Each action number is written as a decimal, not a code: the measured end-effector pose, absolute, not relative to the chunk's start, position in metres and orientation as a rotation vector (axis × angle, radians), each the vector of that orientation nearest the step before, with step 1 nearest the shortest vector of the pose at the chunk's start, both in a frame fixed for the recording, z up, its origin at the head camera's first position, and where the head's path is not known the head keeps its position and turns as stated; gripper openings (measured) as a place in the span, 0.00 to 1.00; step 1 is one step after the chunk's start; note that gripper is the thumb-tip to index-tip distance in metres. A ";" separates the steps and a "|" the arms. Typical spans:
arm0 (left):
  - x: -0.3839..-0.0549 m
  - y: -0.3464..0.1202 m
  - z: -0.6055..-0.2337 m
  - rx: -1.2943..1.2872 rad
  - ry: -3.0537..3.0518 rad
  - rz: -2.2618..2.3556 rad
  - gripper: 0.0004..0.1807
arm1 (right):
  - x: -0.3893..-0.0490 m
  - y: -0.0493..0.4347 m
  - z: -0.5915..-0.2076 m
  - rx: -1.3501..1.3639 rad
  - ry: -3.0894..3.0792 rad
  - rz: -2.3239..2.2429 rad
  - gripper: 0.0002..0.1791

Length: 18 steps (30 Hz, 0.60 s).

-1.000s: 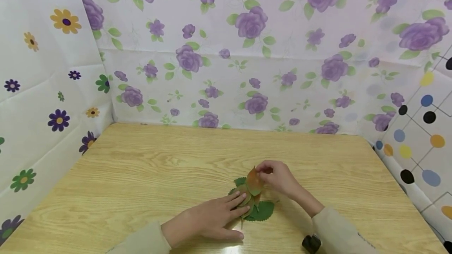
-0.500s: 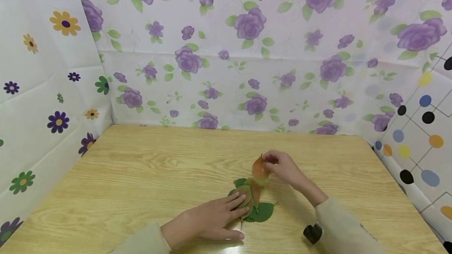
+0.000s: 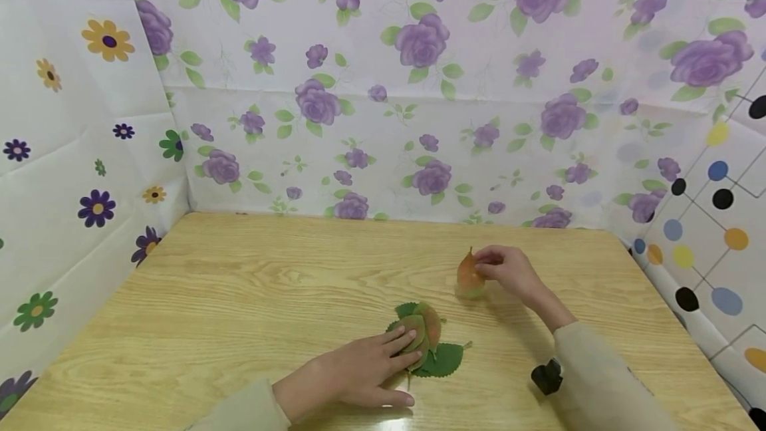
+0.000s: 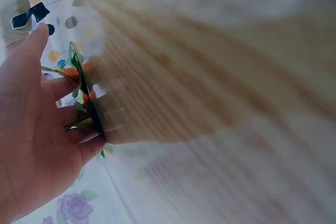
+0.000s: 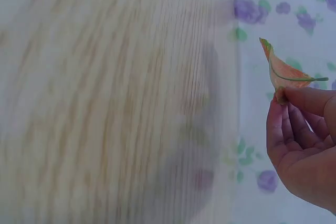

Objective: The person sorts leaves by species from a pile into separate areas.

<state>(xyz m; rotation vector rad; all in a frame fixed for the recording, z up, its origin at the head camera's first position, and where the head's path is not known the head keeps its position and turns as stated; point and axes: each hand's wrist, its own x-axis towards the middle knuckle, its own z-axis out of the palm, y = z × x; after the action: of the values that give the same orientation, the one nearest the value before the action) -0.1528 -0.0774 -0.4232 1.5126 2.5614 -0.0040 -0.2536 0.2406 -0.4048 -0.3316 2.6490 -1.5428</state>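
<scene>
Between thumb and fingertips, my right hand (image 3: 507, 271) pinches an orange leaf (image 3: 469, 276) with a greenish lower end, to the right of and beyond the leaf pile. In the right wrist view that leaf (image 5: 286, 70) looks curved, its thin green stem pointing right. My left hand (image 3: 359, 371) lies with straight fingers on a small pile of leaves, pressing a brownish-green leaf (image 3: 410, 326). A reddish-green leaf (image 3: 429, 324) and a dark green serrated leaf (image 3: 443, 360) stick out on the pile's right side. Fingers hide part of the pile.
The wood-grain table (image 3: 251, 285) extends around both hands. Behind it hangs a cloth with purple roses (image 3: 433, 178); patterned cloths also line the left and right sides. A small black device (image 3: 547, 376) sits at the right wrist.
My right hand has drawn the orange leaf off the pile and carried it right and away from me. My left hand has stayed in place on the pile.
</scene>
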 end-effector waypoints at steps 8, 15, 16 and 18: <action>-0.153 -0.077 -0.423 1.508 2.564 0.004 0.42 | -0.258 0.274 -0.406 -0.252 2.712 -1.483 0.16; -0.153 -0.078 -0.424 1.509 2.559 0.032 0.42 | -0.258 0.307 -0.414 -0.153 2.752 -1.419 0.17; -0.153 -0.078 -0.424 1.509 2.558 0.031 0.42 | -0.257 0.311 -0.416 -0.136 2.746 -1.418 0.17; -0.153 -0.078 -0.424 1.509 2.557 0.033 0.42 | -0.256 0.320 -0.418 -0.113 2.737 -1.403 0.18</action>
<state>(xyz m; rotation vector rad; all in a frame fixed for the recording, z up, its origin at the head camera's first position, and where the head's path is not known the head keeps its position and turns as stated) -0.1534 -0.0779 -0.4237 1.5086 2.5573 0.0326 -0.2558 0.3201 -0.4182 -0.1129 2.7368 -1.4026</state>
